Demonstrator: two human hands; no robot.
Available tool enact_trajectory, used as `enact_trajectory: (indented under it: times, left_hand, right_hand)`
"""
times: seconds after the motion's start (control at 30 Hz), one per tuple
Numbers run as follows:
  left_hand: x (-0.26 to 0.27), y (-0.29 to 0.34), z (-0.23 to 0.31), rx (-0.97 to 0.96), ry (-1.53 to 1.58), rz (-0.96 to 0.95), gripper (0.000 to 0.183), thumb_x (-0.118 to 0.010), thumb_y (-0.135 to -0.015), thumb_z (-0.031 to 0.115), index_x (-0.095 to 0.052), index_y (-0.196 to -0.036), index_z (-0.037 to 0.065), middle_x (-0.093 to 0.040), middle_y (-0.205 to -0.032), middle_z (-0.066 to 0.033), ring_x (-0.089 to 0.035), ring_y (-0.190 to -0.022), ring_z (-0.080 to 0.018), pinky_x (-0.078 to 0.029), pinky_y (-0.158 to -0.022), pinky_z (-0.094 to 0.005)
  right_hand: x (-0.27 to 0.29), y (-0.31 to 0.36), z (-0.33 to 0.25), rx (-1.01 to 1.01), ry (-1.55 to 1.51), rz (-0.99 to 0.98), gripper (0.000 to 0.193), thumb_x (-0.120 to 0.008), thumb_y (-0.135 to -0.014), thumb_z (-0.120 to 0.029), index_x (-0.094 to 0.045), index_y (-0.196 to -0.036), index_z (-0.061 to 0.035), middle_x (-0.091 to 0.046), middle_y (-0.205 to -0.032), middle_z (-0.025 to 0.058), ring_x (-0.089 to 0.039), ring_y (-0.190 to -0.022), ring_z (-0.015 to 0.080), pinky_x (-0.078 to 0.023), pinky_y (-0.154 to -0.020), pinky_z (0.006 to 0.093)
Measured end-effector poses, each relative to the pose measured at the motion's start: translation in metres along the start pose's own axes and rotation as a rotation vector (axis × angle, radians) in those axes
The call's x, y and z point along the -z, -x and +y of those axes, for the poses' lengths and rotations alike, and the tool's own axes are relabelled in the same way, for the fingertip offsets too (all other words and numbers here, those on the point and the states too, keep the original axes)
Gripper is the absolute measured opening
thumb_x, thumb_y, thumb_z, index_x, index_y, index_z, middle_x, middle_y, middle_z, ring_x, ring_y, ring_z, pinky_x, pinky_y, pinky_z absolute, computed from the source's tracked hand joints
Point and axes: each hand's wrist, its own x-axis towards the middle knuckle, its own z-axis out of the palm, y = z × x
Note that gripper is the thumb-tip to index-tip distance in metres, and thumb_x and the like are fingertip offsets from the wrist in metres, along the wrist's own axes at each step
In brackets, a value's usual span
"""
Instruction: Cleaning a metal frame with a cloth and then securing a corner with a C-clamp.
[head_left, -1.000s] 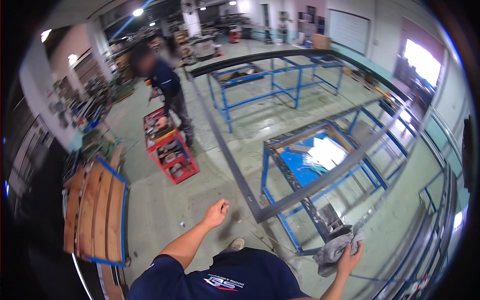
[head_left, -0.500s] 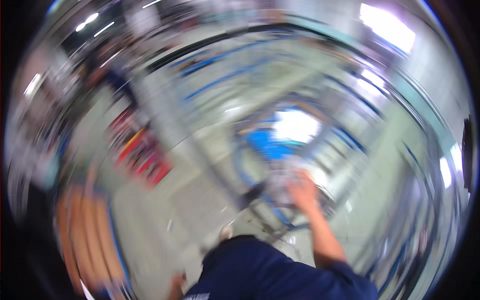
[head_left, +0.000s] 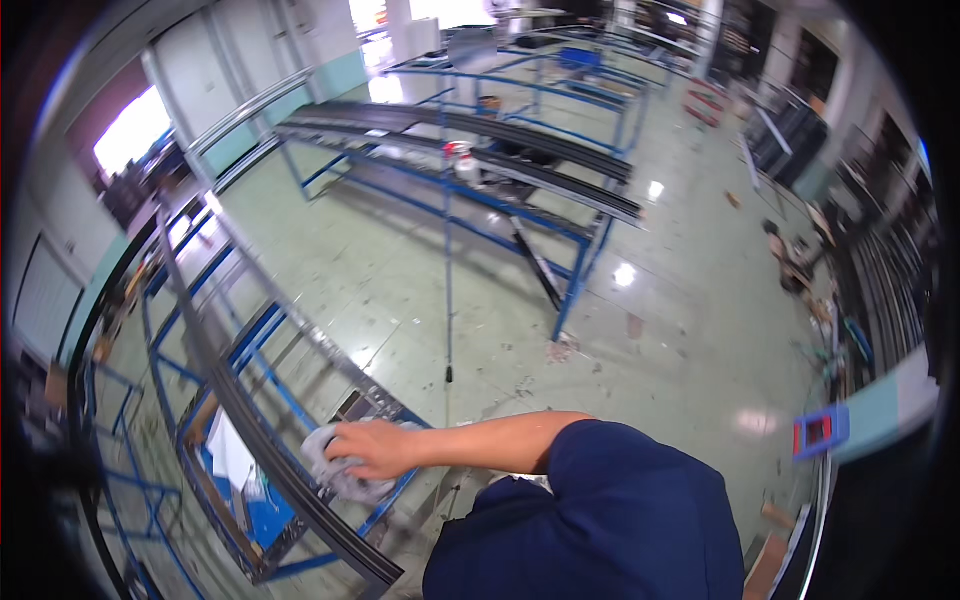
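Grip state: one hand (head_left: 368,447) lies flat, fingers curled loosely over a grey-white rag (head_left: 338,468), pressing it down rather than pinching it. Which hand it is: the bare forearm runs from the dark blue sleeve (head_left: 610,500) across to the left, and the earlier side can't be settled from this view alone, but it reads as the right hand. Left hand not seen.

Rag: pale grey, crumpled, soft-looking, bunched in a lump that pokes out below and to the left of the fingers. It sits on a long dark metal rail (head_left: 262,440) that runs diagonally from upper left down to the bottom edge of the view. Rail looks black, narrow, straight-edged but bent by the lens.

Rail rests on a blue steel frame rack (head_left: 250,345), near the rack's near corner. Under the rack, a bright blue sheet (head_left: 262,510) and a white patch.

Farther off: second blue rack (head_left: 580,265) with a stack of long dark rails (head_left: 470,125) on top, a white spray bottle (head_left: 462,160) with a red cap standing on it. Green glossy floor (head_left: 690,330) with scattered scraps. Small red and blue box (head_left: 818,430) at the right.
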Motion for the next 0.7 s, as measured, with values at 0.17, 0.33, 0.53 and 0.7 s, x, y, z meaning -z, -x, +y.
enact_trajectory:
  times: [0.17,0.33,0.53,0.7]
  left_hand:
    - [0.084,-0.030,0.001,0.225,0.183,0.302,0.041,-0.066,-0.096,0.030,-0.060,-0.121,-0.001,-0.063,-0.115,-0.0234,-0.062,-0.102,-0.0398,-0.050,-0.087,-0.0462]
    - [0.045,-0.063,0.022,-0.320,0.332,0.336,0.043,-0.062,-0.096,0.037,-0.062,-0.120,0.002,-0.065,-0.109,-0.0235,-0.061,-0.100,-0.0417,-0.048,-0.088,-0.0491]
    - [0.002,-0.078,0.022,-0.082,0.047,0.067,0.051,-0.063,-0.092,0.046,-0.064,-0.122,0.005,-0.064,-0.112,-0.0241,-0.059,-0.106,-0.0430,-0.043,-0.095,-0.0515]
    - [-0.002,-0.088,0.018,0.102,-0.119,-0.029,0.059,-0.060,-0.092,0.050,-0.060,-0.129,0.004,-0.059,-0.122,-0.0263,-0.055,-0.112,-0.0436,-0.042,-0.098,-0.0528]
  right_hand:
    - [0.073,0.129,-0.018,-0.518,0.317,0.243,0.038,-0.072,-0.081,-0.022,-0.059,-0.117,-0.0154,-0.058,-0.110,0.0101,-0.061,-0.102,0.0342,-0.052,-0.078,0.0435]
    - [0.106,0.238,-0.092,-0.856,0.564,0.513,0.036,-0.071,-0.085,-0.027,-0.061,-0.117,-0.0160,-0.060,-0.113,0.0108,-0.062,-0.102,0.0352,-0.053,-0.083,0.0438]
    - [0.119,0.307,-0.145,-1.057,0.696,0.706,0.036,-0.072,-0.084,-0.026,-0.062,-0.117,-0.0143,-0.062,-0.112,0.0113,-0.064,-0.101,0.0356,-0.054,-0.083,0.0425]
    - [0.097,0.258,-0.122,-0.890,0.524,0.638,0.037,-0.070,-0.084,-0.026,-0.060,-0.119,-0.0167,-0.060,-0.120,0.0113,-0.062,-0.106,0.0357,-0.053,-0.087,0.0439]
